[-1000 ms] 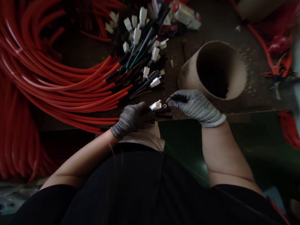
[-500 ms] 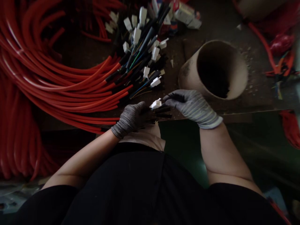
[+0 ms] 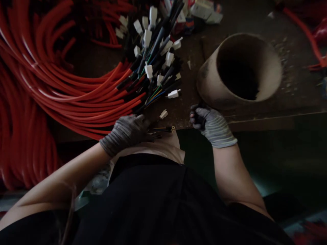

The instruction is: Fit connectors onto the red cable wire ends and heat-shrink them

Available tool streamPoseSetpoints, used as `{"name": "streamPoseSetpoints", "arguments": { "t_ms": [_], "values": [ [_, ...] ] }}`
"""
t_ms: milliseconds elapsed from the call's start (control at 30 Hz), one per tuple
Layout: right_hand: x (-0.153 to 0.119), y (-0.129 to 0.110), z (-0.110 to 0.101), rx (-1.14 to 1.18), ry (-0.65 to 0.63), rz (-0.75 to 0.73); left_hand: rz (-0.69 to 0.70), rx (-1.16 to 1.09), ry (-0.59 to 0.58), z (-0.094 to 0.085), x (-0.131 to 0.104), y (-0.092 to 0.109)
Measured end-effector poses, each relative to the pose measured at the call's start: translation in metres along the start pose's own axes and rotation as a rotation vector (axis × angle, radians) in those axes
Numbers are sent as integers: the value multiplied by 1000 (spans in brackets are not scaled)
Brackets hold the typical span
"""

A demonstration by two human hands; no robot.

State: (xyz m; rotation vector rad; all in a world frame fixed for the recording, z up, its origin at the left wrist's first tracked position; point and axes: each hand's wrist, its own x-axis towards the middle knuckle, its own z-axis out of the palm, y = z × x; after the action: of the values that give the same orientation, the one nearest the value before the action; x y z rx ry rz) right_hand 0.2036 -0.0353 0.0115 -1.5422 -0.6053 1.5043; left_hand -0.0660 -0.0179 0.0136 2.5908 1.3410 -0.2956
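1. Head view: the thin dark wire bundle with a small brass ring terminal [image 3: 163, 130] lies at the near edge of the dark brown workbench [image 3: 293, 98], just in front of the person's waist. The left hand in a dark grey knit glove [image 3: 125, 132] is closed around its near end.
2. A small white plastic connector [image 3: 163, 114] sits at the bundle's 12 o'clock, loose on the bench and free of both hands.
3. The right hand in a light grey striped glove [image 3: 211, 124] is at 3 o'clock of the bundle, curled into a loose fist; whether it grips anything I cannot tell.
4. By my reckoning the work is well along: at 11 o'clock many thick red sleeved cables [image 3: 76, 92] already end in white plugs [image 3: 148, 69]. The bundle in hand looks unfinished.
5. Beyond the right hand, at 1 o'clock, a wide tan cardboard tube [image 3: 212, 78] lies tilted, mouth open.
6. A second ago both hands met over the connector, pinching it; now they have drawn apart and it has been let go.
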Motion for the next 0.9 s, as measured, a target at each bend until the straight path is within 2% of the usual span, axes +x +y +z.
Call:
{"name": "streamPoseSetpoints", "arguments": {
  "t_ms": [67,133,233,300,400,467,567,667,900],
  "values": [
    [-2,9,1,-49,-44,-41,23,-23,-20,1,-3,5],
    [-3,13,1,-178,-90,-145,44,-164,-16,-2,1,5],
    [-4,16,-1,-402,-119,-314,73,-541,-51,-7,15,2],
    [-4,17,-2,-517,-120,-400,77,-790,-57,-5,22,3],
    [-5,21,-2,-622,-121,-486,42,-1006,74,9,26,9],
    [-5,21,0,-655,-100,-506,19,-993,189,20,24,11],
    [-7,20,4,-715,-76,-480,15,-900,268,30,22,11],
    [-7,18,6,-762,-75,-457,6,-874,295,31,22,9],
    [-7,18,11,-771,-63,-538,-2,-891,285,27,21,10]
  ]
}}
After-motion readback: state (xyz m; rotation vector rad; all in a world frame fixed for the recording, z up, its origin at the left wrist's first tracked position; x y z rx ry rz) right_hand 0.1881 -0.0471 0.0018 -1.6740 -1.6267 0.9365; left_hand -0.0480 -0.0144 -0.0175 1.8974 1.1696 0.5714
